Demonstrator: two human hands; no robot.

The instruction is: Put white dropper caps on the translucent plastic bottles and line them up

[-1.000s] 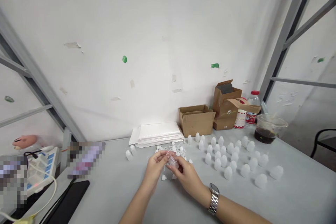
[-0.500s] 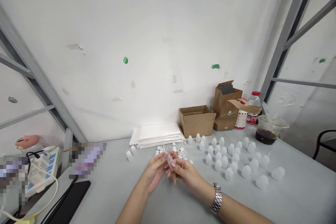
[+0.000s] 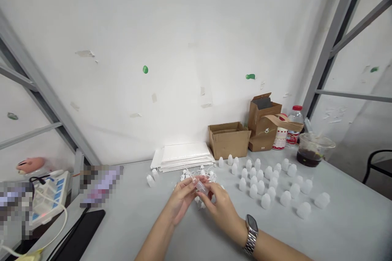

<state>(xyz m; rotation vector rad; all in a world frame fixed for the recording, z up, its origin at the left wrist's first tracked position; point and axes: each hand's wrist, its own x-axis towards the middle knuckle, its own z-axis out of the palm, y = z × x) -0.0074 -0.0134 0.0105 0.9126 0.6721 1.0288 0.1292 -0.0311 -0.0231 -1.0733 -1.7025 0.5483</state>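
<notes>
At the clock's centre, a clear piece point(image 3: 202, 187) is held above the counter point(image 3: 128, 212), tilted, its 10 o'clock end pinched by the left hand point(image 3: 181, 199) and its 4 o'clock end clamped by the right hand point(image 3: 223, 204). Half a second ago it stood steeper; now it lies flatter, and the right wrist has rolled so the watch point(image 3: 251, 223) shows its face, which suggests the piece is being worked, not put down. It looks smooth, glossy and tubular, probably plastic. At 12 o'clock, just beyond the hands, lies a tangle of white caps point(image 3: 201, 171) and cords. From 1 to 4 o'clock spread rounded, frosted domes point(image 3: 266, 201); at 1, farther off, a creased cardboard box point(image 3: 231, 146).
</notes>
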